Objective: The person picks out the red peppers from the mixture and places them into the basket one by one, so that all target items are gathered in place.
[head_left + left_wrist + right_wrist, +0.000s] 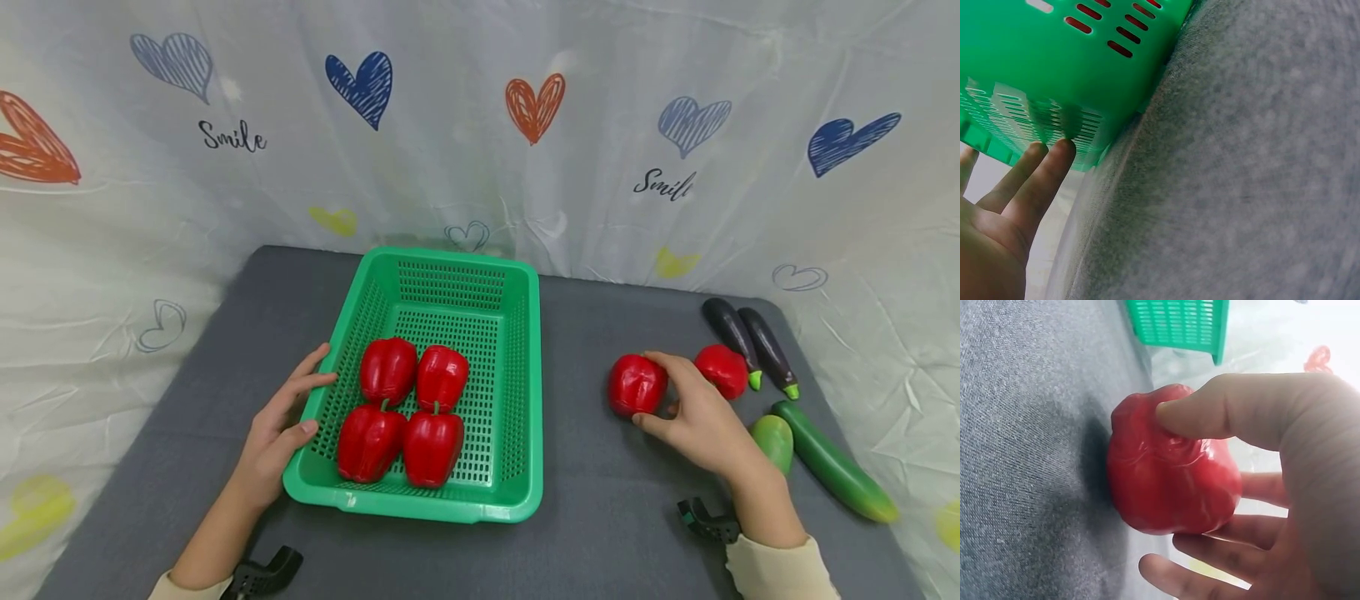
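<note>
A green basket [528, 400] with slotted walls holds several red bell peppers [371, 442] in its near left part. My left hand [277, 425] is at the basket's left side, its fingers extended; the left wrist view shows fingertips [1063, 147] against the outer wall. To the right of the basket, my right hand [697, 412] grips another red bell pepper [636, 385] between thumb and fingers. In the right wrist view the thumb presses on this pepper [1166, 481], which is close to the grey cloth; whether it touches the cloth I cannot tell.
Right of my right hand lie one more red bell pepper [722, 371], two eggplants [767, 350], a long green cucumber-like vegetable [832, 467] and a green mango-like fruit [774, 442], partly hidden by the hand. A white curtain [465, 167] with printed hearts hangs behind the grey table [585, 533].
</note>
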{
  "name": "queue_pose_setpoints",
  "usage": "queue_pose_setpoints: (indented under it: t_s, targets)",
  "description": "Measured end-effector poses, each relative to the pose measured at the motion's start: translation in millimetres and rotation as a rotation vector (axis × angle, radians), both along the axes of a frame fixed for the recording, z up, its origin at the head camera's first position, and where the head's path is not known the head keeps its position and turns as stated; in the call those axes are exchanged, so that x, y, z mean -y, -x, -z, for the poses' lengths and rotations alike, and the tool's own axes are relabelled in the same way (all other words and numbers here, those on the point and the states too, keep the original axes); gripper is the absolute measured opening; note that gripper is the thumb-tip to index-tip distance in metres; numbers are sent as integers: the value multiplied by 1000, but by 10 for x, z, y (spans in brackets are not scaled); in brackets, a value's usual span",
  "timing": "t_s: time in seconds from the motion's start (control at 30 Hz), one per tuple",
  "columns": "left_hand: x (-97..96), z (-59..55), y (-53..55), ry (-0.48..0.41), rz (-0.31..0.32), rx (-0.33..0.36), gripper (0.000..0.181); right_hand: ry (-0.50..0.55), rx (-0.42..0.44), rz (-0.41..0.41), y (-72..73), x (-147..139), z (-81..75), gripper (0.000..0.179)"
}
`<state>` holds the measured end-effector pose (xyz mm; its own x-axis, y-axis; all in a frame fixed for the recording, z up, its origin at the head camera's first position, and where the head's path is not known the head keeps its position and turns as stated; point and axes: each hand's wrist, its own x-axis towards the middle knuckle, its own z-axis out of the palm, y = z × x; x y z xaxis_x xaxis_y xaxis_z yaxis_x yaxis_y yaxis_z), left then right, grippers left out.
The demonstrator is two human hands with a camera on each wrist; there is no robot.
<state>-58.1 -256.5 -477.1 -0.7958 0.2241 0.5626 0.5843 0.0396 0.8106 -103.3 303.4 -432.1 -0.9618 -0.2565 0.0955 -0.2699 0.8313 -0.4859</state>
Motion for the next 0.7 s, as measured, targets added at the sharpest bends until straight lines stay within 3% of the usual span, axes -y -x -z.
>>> queue_pose_setpoints:
  t_s: [0.23,0.7]
  targets:
    - [4,4,-3,0,-1,1,51,14,-20,-5,-3,52,19,91]
    - [1,2,-2,-2,2,-3,51,29,-172,-45,56,146,45,87]
